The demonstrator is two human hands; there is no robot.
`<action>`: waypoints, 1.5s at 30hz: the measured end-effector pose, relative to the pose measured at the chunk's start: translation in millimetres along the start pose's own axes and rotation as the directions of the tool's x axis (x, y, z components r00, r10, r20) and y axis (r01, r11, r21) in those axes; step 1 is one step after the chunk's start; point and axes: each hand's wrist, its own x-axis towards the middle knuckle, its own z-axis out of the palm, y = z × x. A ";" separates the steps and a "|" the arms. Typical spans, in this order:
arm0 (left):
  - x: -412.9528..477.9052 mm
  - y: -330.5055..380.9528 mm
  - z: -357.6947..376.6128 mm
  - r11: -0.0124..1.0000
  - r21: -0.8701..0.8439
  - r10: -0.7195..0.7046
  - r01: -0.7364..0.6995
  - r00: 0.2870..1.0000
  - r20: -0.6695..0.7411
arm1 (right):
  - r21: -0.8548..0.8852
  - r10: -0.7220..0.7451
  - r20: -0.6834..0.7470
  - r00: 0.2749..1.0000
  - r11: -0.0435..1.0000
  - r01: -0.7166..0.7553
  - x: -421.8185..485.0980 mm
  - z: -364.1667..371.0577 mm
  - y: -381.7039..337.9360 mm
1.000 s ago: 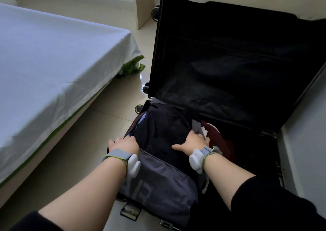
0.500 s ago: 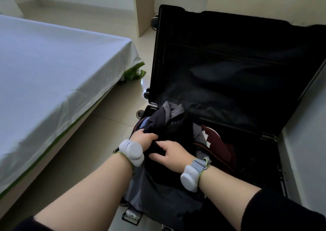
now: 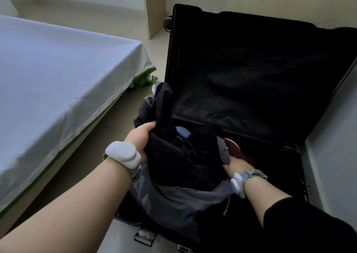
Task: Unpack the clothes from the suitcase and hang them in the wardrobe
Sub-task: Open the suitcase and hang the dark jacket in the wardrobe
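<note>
Open black suitcase point(image 3: 301, 156) is lying on the pale floor point(image 3: 119, 117), its lid point(image 3: 251, 69) standing raised behind the packed half. Left hand point(image 3: 140, 139) is gripping a bunched fold of the dark navy garment point(image 3: 183, 156), fingers curled round the cloth and thumb pressing on top; the fold is standing lifted above the case's left edge, while the rest of the garment is sagging down into the packed half. Right hand point(image 3: 234, 165) is touching the garment's right side, thumb lying against the dark cloth; its fingers are going in under the fabric, so I cannot tell whether they are closing on anything. A grey layer of fabric point(image 3: 173, 198) is lying beneath the navy garment and draping over the near rim. A dark red item point(image 3: 236, 149) is showing in the case just beyond the right hand. Both wrists are wearing white strapped devices point(image 3: 123, 153). A bed with a white sheet point(image 3: 58, 79) is standing to the left, with green cloth point(image 3: 144, 78) showing at its corner, near the suitcase.
</note>
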 end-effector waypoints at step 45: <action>-27.2 -1.4 14.3 0.399 0.905 0.184 -0.147 0.980 0.078 | 0.447 -0.392 -0.383 0.836 0.714 0.539 -95.6 -156.7 -142.8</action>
